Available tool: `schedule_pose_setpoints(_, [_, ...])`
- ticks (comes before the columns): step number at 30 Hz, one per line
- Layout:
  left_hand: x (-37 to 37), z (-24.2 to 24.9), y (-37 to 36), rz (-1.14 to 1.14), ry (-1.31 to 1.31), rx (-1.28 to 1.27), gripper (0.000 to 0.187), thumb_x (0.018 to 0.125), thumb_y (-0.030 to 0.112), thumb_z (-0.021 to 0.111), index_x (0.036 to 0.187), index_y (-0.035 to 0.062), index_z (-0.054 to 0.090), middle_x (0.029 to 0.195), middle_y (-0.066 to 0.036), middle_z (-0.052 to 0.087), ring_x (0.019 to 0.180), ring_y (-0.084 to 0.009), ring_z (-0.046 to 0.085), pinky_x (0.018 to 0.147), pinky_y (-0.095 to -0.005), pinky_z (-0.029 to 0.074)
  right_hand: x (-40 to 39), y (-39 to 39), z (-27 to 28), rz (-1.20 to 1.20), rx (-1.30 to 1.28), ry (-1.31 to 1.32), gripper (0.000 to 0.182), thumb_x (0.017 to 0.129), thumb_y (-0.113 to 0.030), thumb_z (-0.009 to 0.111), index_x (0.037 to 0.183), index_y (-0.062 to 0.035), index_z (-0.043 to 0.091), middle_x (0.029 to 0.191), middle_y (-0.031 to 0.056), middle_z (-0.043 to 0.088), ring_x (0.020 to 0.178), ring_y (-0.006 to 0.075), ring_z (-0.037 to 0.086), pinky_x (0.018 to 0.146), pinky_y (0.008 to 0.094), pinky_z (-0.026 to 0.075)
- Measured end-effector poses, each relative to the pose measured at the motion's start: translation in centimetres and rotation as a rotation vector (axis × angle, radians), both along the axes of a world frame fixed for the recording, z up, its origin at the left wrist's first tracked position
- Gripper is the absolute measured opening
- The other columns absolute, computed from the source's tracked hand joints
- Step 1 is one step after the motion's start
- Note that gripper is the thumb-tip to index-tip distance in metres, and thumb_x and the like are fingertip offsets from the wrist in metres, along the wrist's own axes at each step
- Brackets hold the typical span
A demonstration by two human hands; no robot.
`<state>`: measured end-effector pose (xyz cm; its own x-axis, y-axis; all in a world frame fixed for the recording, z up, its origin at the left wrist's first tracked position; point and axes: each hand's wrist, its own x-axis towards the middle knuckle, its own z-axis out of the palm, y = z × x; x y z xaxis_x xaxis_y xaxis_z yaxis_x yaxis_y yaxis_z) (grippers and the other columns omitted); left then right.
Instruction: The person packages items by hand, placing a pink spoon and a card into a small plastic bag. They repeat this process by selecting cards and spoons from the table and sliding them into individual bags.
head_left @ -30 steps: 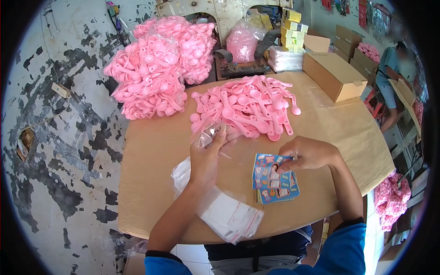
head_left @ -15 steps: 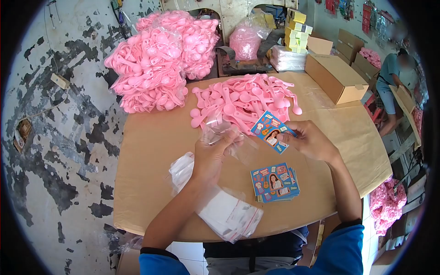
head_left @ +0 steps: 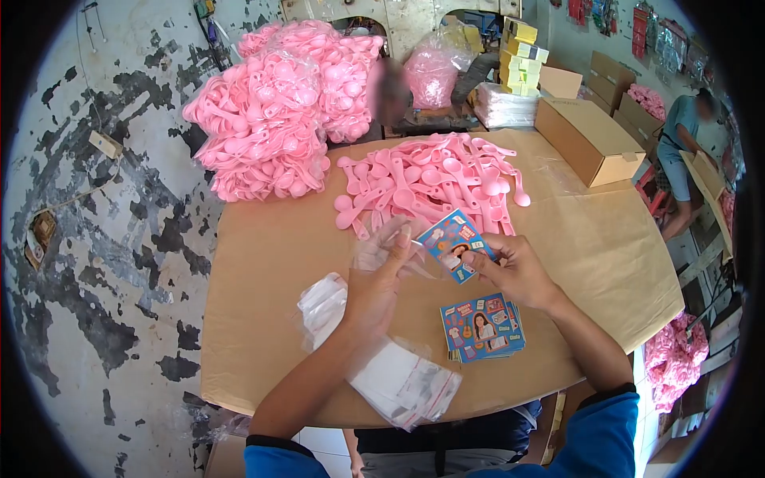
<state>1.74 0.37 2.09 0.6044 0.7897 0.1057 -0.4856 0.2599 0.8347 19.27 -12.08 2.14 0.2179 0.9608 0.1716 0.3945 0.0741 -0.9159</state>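
Note:
My left hand (head_left: 381, 288) is closed on a clear plastic bag (head_left: 382, 243), held above the table. My right hand (head_left: 514, 269) pinches a blue printed card (head_left: 453, 245), whose left corner meets the bag's opening. Below the right hand lies a stack of the same blue cards (head_left: 482, 328). Beneath my left forearm, a fanned pile of clear bags (head_left: 406, 382) rests near the front edge. A heap of loose pink spoons (head_left: 434, 179) sits just beyond both hands.
Large bags of pink spoons (head_left: 279, 111) stand at the back left. A cardboard box (head_left: 590, 142) and stacked yellow packs (head_left: 522, 60) are at the back right. A co-worker (head_left: 681, 147) sits at the far right. Brown paper covers the table (head_left: 606, 239).
My right hand has brought the card left and slightly down, up to the bag in my left hand. A blurred dark shape now appears behind the table, beside the large spoon bags.

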Motion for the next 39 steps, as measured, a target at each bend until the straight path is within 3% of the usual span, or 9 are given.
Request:
schedule_pose_setpoints(7, [-0.2,-1.4,0.8,-0.131,0.124,0.122,0.048,0.094,0.019,0.064,0.132,-0.002,0.044,0.125,-0.015,0.058,0.111,-0.0186,0.06,0.092,-0.0341,0.052,-0.4,-0.1,0.2,0.103,0.048,-0.109,0.03,0.093,-0.019,0.065,0.117,-0.0018,0.063,0.084,0.0046,0.067,0.071,0.0067,0.055,0.067,0.0266,0.049])
schedule_pose_setpoints(13, [-0.6,0.0,-0.5,-0.131,0.23,0.202,0.037,0.091,0.016,0.068,0.12,-0.0033,0.058,0.109,-0.008,0.066,0.098,-0.0115,0.063,0.085,-0.027,0.051,-0.7,-0.2,-0.1,0.151,0.153,-0.094,0.034,0.093,-0.017,0.064,0.124,-0.0023,0.061,0.087,0.0041,0.067,0.075,0.0066,0.057,0.071,0.0264,0.05])
schedule_pose_setpoints(16, [-0.4,-0.3,0.0,-0.038,0.115,0.188,0.037,0.09,0.016,0.069,0.121,-0.0017,0.058,0.104,-0.007,0.067,0.094,-0.0115,0.064,0.084,-0.027,0.052,-1.0,-0.9,1.4,0.147,0.061,-0.008,0.028,0.093,-0.012,0.062,0.118,0.0012,0.064,0.095,0.0043,0.071,0.087,0.0058,0.058,0.082,0.0261,0.049])
schedule_pose_setpoints(22, [-0.7,0.0,-0.8,-0.114,0.138,0.129,0.028,0.089,0.016,0.07,0.113,0.0033,0.06,0.099,-0.005,0.067,0.092,-0.0099,0.064,0.084,-0.0268,0.051,-1.8,-1.1,1.7,0.087,0.063,0.107,0.027,0.094,-0.011,0.061,0.118,0.0001,0.065,0.091,0.0045,0.07,0.078,0.0049,0.061,0.07,0.0244,0.051])
schedule_pose_setpoints(28, [-0.5,-0.4,-2.0,-0.221,0.312,0.218,0.041,0.092,0.007,0.064,0.13,-0.0003,0.051,0.124,-0.009,0.06,0.111,-0.0155,0.059,0.097,-0.0331,0.048,-3.5,-0.9,0.8,0.102,0.107,0.267,0.026,0.095,-0.017,0.062,0.117,-0.0026,0.065,0.084,0.0022,0.069,0.075,0.0067,0.065,0.062,0.0228,0.053])
schedule_pose_setpoints(29, [-0.8,0.3,-2.2,-0.314,0.298,0.376,0.052,0.095,0.018,0.062,0.14,0.0012,0.041,0.131,-0.013,0.057,0.12,-0.0199,0.056,0.101,-0.0364,0.046,-3.5,-0.9,0.6,0.089,0.073,0.284,0.028,0.095,-0.018,0.063,0.118,-0.0024,0.064,0.085,0.0015,0.067,0.076,0.0062,0.063,0.063,0.0235,0.053])
schedule_pose_setpoints(31, [-0.6,0.7,-2.2,-0.286,0.064,0.259,0.058,0.097,0.026,0.058,0.144,0.0037,0.034,0.135,-0.015,0.054,0.123,-0.0232,0.053,0.103,-0.0386,0.045,-3.3,-1.0,0.8,0.067,0.001,0.306,0.031,0.094,-0.018,0.065,0.12,-0.0019,0.062,0.087,0.0,0.064,0.077,0.0052,0.059,0.065,0.025,0.052])
schedule_pose_setpoints(33, [-0.8,1.3,-1.5,-0.335,-0.135,0.132,0.063,0.1,0.036,0.05,0.15,0.0081,0.023,0.14,-0.018,0.048,0.127,-0.0281,0.05,0.105,-0.0418,0.043,-3.1,-0.7,0.1,0.054,-0.009,0.346,0.029,0.092,-0.019,0.067,0.114,-0.0013,0.062,0.085,-0.0001,0.064,0.075,0.0056,0.058,0.063,0.0245,0.051])
schedule_pose_setpoints(39, [-1.0,1.0,-1.4,-0.355,-0.033,0.359,0.058,0.1,0.025,0.051,0.147,0.0039,0.026,0.141,-0.021,0.047,0.127,-0.0283,0.05,0.103,-0.0417,0.045,-3.6,-0.6,0.9,0.008,-0.016,0.472,0.02,0.089,-0.02,0.072,0.092,-0.0043,0.06,0.072,0.0,0.059,0.063,0.0055,0.053,0.054,0.0235,0.042])
